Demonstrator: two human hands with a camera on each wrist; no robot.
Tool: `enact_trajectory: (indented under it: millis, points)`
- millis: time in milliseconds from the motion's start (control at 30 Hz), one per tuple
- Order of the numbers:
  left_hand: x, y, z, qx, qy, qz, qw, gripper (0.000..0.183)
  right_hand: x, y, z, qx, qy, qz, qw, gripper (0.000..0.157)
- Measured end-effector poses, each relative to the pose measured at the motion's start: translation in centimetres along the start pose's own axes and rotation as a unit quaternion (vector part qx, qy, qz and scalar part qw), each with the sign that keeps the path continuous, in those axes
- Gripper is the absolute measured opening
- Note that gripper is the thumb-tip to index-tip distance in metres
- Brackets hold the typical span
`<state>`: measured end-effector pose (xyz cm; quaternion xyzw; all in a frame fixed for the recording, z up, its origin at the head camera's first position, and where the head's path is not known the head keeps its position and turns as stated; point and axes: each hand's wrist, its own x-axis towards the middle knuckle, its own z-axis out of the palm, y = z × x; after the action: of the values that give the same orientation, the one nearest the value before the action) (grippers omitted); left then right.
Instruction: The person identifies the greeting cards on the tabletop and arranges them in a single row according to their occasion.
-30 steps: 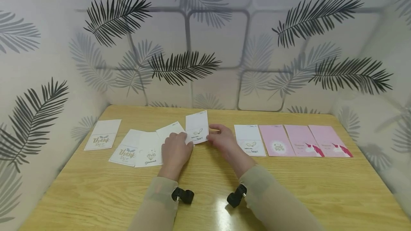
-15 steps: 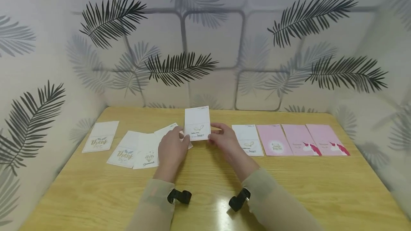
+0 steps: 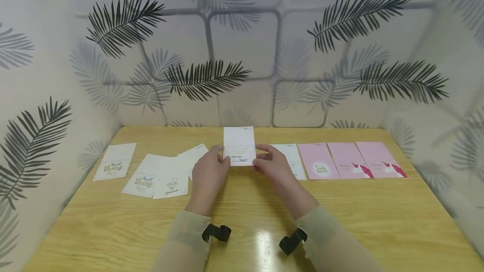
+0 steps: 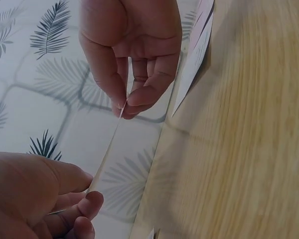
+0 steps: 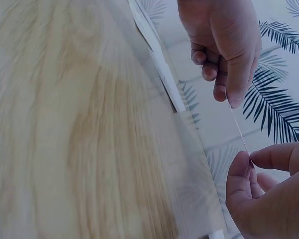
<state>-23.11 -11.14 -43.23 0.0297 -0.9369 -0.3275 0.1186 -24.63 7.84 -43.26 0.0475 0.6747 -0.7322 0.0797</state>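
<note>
Between both hands a white card [image 3: 239,141] with "heart" lettering is held up off the table, its printed face toward the head camera. My left hand [image 3: 210,176] pinches its left edge between thumb and fingers. At the opposite edge my right hand [image 3: 279,172] pinches it the same way. Edge-on, the card [image 4: 109,144] shows as a thin line in the left wrist view. To the left lie a white diamond card [image 3: 171,178], a "Thank you" card [image 3: 142,177] and a white card [image 3: 194,156] partly behind my left hand.
Another "Thank you" card [image 3: 115,161] lies at the far left of the wooden table [image 3: 242,226]. On the right a white card [image 3: 292,154], partly behind my right hand, adjoins a pink card [image 3: 319,160] and two unicorn cards [image 3: 348,159]. A patterned wall stands behind.
The held card, tilted and near the left-hand cards a second ago, has straightened and shifted slightly right. Both hands now grip it by its sides. The head view has shifted a little.
</note>
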Motion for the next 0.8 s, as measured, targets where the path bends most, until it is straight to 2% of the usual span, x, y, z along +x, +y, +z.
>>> enact_trajectory:
  millis: [167,300,400,633,800]
  points:
    - [-0.1,0.7,0.6,-0.001,-0.010,0.010,0.9999,0.038,-0.5,0.0,-1.2,-0.061,0.004,-0.011,0.998,0.050]
    - [-0.4,1.1,1.2,-0.003,-0.016,0.013,0.9998,0.038,-0.8,0.0,-2.1,-0.130,0.013,-0.026,0.991,0.047]
    - [-0.6,1.4,1.6,-0.002,-0.017,0.018,0.9997,0.037,-1.0,-0.1,-2.8,-0.185,0.016,-0.036,0.982,0.046]
    - [-0.9,1.8,2.0,0.010,-0.022,0.030,0.9993,0.035,-1.4,0.0,-3.7,-0.273,0.010,-0.056,0.960,0.045]
    - [-1.0,2.0,2.5,0.014,-0.042,0.028,0.9986,0.037,-1.5,0.1,-4.2,-0.349,0.014,-0.063,0.935,0.044]
